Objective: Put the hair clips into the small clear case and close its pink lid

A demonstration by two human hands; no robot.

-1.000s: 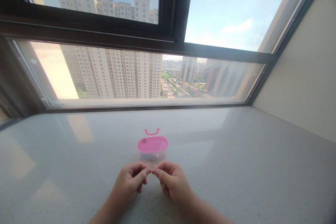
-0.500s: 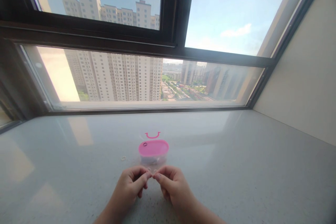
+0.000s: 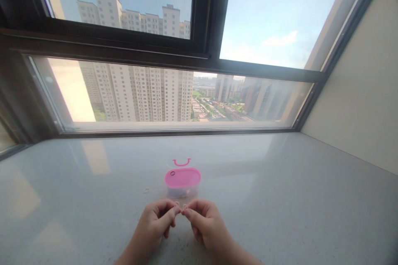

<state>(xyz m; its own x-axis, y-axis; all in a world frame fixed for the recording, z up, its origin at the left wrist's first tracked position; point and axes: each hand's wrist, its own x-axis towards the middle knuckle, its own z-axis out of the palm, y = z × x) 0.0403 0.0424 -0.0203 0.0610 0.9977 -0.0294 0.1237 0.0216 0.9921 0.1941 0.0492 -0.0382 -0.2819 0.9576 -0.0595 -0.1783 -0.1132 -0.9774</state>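
My left hand and my right hand meet at the fingertips, low in the middle of the view. Each is closed in a pinch. Small, thin pale loops show at the fingertips; whether they are one piece or two I cannot tell. Just beyond the fingers stands a clear oval box with a pink lid. On the lid lies a small black ring. The fingers partly cover the box's near side.
Behind the box lies a pink U-shaped handle. A pale ring rests on the glossy white sill left of the box. A dark-framed window closes the far side, and a pale wall stands at right.
The view has tilted slightly, so the scene sits a little lower. Both hands keep the same pinch, fingertips together, and the objects on the sill stay where they were.
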